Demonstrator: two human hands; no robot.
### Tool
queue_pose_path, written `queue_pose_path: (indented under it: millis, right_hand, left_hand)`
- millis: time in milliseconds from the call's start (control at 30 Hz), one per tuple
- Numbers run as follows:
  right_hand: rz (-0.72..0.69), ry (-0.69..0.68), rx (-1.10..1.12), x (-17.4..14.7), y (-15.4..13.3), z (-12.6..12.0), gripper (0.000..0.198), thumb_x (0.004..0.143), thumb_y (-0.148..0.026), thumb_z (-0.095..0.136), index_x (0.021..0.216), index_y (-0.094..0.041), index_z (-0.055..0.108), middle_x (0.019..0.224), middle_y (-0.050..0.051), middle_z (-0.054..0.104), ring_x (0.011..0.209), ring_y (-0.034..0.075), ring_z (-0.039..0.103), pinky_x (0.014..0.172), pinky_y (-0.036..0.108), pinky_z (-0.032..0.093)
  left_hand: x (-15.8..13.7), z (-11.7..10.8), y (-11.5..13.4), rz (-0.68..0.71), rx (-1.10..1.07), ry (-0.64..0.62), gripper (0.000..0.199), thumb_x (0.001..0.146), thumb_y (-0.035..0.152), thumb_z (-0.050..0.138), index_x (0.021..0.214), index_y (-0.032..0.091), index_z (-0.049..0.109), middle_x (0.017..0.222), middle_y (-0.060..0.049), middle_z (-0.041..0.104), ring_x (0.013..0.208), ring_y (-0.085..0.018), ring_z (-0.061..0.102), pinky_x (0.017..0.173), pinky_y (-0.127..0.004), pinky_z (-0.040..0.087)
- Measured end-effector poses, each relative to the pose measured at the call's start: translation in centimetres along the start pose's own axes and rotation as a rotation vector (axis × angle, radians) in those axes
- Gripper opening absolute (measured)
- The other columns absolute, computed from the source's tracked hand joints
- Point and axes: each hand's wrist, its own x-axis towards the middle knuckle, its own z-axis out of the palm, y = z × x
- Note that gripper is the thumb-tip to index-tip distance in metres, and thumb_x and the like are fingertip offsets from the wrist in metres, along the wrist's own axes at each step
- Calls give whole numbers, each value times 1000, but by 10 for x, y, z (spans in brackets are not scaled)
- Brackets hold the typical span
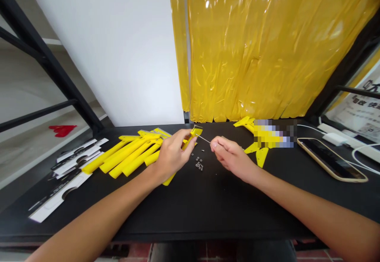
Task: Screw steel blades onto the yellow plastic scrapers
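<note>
My left hand (173, 153) is closed around a small yellow plastic part (197, 131), holding it up above the black tabletop. Between the fingers and thumb of my right hand (227, 151) is a thin metal rod tool (204, 139); its rear end is hidden in the hand. The rod's tip meets the yellow part beside my left thumb. Small screws and nuts (199, 164) lie loose on the table below the two hands. Several long yellow handles (127, 157) with flat heads are fanned out left of my left hand, some partly hidden behind it.
White and black cards (68, 190) lie at the left. Flat yellow pieces (261, 157) sit at the right, near a blurred patch. A phone (332, 159), white cables and a power strip (353, 141) occupy the far right. A yellow plastic sheet (252, 48) hangs behind the black table (225, 210).
</note>
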Motion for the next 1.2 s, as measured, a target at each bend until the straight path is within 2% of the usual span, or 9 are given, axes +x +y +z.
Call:
queue_pose_path:
  millis: [133, 300, 400, 500, 600, 700, 933, 1067, 1200]
  right_hand:
    - [290, -168, 489, -2, -6, -3, 24, 98, -42, 52, 83, -23, 47, 59, -10, 27, 44, 6, 13, 38, 21, 8]
    - [432, -302, 711, 2, -2, -12, 22, 95, -38, 59, 83, -23, 48, 57, -11, 20, 43, 6, 7, 36, 20, 4]
    - [389, -321, 668, 8, 7, -18, 27, 94, -39, 61, 79, -22, 46, 56, -11, 19, 45, 6, 8, 37, 19, 6]
    - [300, -301, 505, 14, 17, -24, 32, 93, -43, 61, 77, -21, 44, 56, -10, 22, 47, 6, 10, 38, 18, 9]
    - [301, -292, 327, 20, 27, -29, 36, 92, -47, 61, 75, -21, 43, 58, -8, 32, 47, 7, 21, 39, 19, 23]
    - [272, -168, 360, 24, 32, -32, 35, 91, -49, 62, 78, -22, 45, 63, -7, 38, 49, 7, 27, 44, 21, 35]
    - [203, -73, 508, 20, 14, -29, 34, 86, -49, 71, 82, -22, 50, 60, -11, 24, 46, 5, 12, 40, 20, 14]
    - [143, -42, 458, 16, 7, -25, 31, 84, -45, 75, 96, -19, 62, 58, -11, 23, 47, 5, 14, 41, 21, 14]
    - [87, -7, 439, 15, 9, -23, 31, 82, -45, 76, 81, -18, 61, 59, -9, 27, 49, 6, 16, 43, 23, 12]
  left_hand:
    - [1, -1, -1, 42, 28, 10, 16, 92, 18, 65, 108, 16, 63, 92, -5, 75, 77, -15, 72, 74, -25, 58]
    - [0, -2, -6, 162, 101, 13, 23, 93, 15, 63, 116, 16, 62, 102, -7, 76, 87, -17, 74, 80, -28, 59]
    - [4, -7, -8, 302, 218, -50, 28, 94, 11, 60, 122, 16, 60, 113, -10, 75, 96, -19, 73, 83, -31, 59]
    - [11, -15, -9, 465, 427, -130, 25, 93, 8, 57, 116, 17, 62, 119, -10, 73, 92, -20, 72, 73, -31, 59]
    - [16, -22, -9, 557, 583, -123, 22, 92, 6, 58, 107, 20, 65, 126, -7, 70, 86, -19, 70, 65, -31, 56]
    - [18, -24, -6, 608, 602, -68, 23, 89, 6, 61, 105, 21, 66, 128, -6, 69, 91, -20, 68, 71, -32, 56]
    - [15, -21, 5, 688, 434, -149, 18, 94, 10, 56, 106, 21, 64, 113, -5, 73, 97, -19, 67, 70, -26, 56]
    - [11, -18, 7, 690, 328, -247, 16, 98, 15, 51, 107, 21, 64, 114, -8, 71, 102, -19, 67, 73, -27, 58]
    - [10, -18, 8, 663, 217, -347, 21, 99, 14, 51, 113, 21, 64, 123, -11, 69, 108, -20, 66, 78, -28, 60]
